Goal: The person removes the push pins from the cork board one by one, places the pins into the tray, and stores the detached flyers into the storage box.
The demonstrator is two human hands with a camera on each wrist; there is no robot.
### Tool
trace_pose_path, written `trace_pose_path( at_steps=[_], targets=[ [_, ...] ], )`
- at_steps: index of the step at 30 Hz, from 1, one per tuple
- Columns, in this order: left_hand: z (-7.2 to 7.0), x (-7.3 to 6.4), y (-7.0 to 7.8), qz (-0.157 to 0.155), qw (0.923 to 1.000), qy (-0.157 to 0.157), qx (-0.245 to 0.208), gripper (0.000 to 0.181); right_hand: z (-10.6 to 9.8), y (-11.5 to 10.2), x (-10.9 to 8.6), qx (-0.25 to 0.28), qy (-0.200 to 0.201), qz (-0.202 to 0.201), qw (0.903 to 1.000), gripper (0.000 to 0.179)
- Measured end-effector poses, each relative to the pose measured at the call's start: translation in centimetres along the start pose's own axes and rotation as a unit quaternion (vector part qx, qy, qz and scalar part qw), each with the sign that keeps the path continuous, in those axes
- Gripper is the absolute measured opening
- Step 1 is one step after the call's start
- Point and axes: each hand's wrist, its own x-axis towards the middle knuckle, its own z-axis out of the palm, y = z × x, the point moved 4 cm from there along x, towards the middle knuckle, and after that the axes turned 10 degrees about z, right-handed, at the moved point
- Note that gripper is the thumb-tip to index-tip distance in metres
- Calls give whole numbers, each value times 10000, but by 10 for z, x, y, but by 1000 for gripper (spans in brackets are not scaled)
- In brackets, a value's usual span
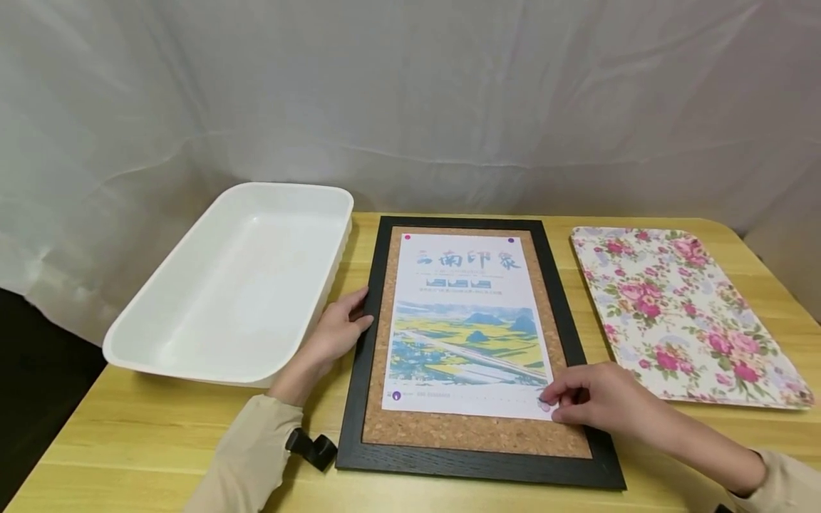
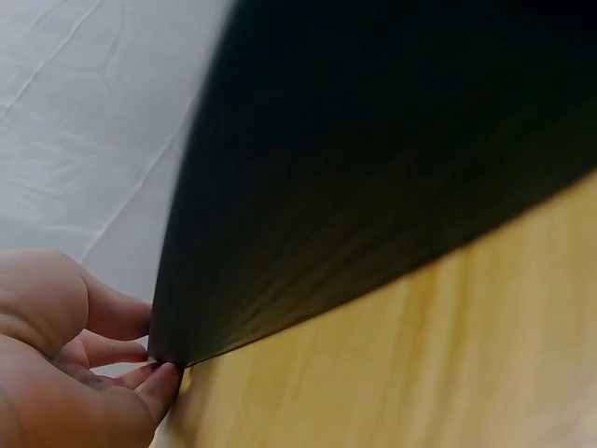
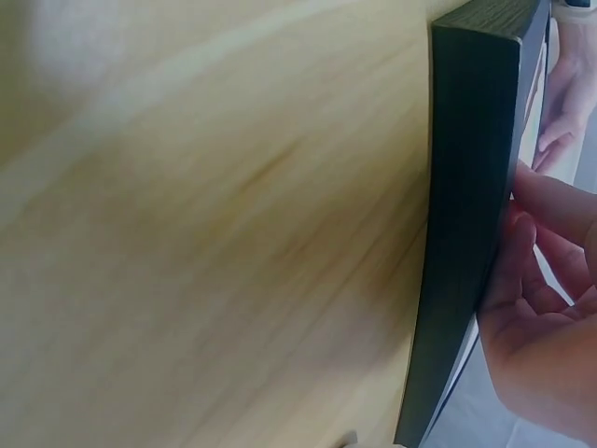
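At the board's left edge, your left hand touches, thumb and finger apart. The paper on it runs long-ways away from you; at its near right corner, your right hand, the nearer one, pinches a small pin.

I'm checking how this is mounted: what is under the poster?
The poster lies on a cork board, visible all around it inside the black frame. Whatever is directly beneath the poster is covered and cannot be seen.
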Motion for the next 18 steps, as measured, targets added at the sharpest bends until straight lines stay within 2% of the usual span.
trace_pose_path(
  at_steps=[10, 18],
  targets=[
    [-3, 2, 1, 2, 10000, -52, 21, 59, -2, -6, 2, -195, 74, -358, 9991, 13],
    [-1, 1, 1, 31, 9999, -81, 80, 59, -1, -7, 1, -276, 87, -54, 9996, 9]
  ],
)
